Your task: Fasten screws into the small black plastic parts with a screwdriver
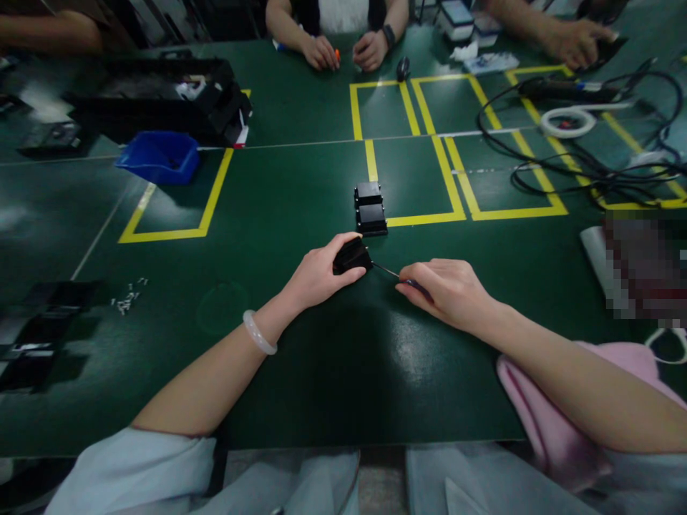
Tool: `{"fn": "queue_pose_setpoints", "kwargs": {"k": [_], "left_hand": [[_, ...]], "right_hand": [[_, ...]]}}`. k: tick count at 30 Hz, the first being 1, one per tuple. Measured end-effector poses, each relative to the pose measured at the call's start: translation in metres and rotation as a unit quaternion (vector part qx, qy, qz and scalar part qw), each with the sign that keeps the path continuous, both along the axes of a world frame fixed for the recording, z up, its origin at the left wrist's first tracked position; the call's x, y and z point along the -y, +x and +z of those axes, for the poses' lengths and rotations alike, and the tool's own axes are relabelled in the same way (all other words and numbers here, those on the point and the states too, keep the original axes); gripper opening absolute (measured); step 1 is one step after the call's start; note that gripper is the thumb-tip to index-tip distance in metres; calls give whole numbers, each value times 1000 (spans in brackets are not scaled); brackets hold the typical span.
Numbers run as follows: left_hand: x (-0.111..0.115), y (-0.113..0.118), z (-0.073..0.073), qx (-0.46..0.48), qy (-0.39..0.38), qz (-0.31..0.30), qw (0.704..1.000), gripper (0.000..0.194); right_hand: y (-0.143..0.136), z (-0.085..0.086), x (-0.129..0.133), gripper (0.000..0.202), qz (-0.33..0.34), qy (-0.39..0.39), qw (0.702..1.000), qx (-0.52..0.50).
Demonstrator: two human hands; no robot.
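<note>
Block (351, 259): black, located over the near-middle part of the table (300, 379), in the left hand (323, 272). The left hand pinches the block between its thumb, on the near side, and its fingers, on the far side. The right hand (449, 290) is closed around the handle of a driver (386, 270), thumb and forefinger pressed to its front end. The driver's shaft points left, its tip at the right side of the block; whether the tip is seated in a screw cannot be told.

Two black pieces (370, 214) stand one behind the other just beyond the block, near a corner of yellow tape (424, 219). Loose screws (127, 297) lie in a small scatter to the left. A blue bin (161, 159) is farther back on the left. A pink cloth (537, 422) lies beneath the right forearm. Cables (585, 175) lie in loops at the far right.
</note>
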State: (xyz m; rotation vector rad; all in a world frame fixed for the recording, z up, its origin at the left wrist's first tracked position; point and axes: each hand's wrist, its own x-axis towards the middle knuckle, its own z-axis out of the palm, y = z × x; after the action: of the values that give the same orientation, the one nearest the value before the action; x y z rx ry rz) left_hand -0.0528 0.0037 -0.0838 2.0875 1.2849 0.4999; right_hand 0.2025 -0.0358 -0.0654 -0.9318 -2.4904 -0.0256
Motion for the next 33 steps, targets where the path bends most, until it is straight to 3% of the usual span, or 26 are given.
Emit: {"fn": "queue_pose_setpoints", "kwargs": {"k": [24, 33], "left_hand": [[5, 5, -1, -5, 14, 37, 999, 57], [7, 7, 0, -26, 16, 59, 998, 58]], "right_hand": [[1, 0, -3, 9, -22, -105, 993, -55], [3, -1, -4, 11, -63, -182, 978, -81]]}}
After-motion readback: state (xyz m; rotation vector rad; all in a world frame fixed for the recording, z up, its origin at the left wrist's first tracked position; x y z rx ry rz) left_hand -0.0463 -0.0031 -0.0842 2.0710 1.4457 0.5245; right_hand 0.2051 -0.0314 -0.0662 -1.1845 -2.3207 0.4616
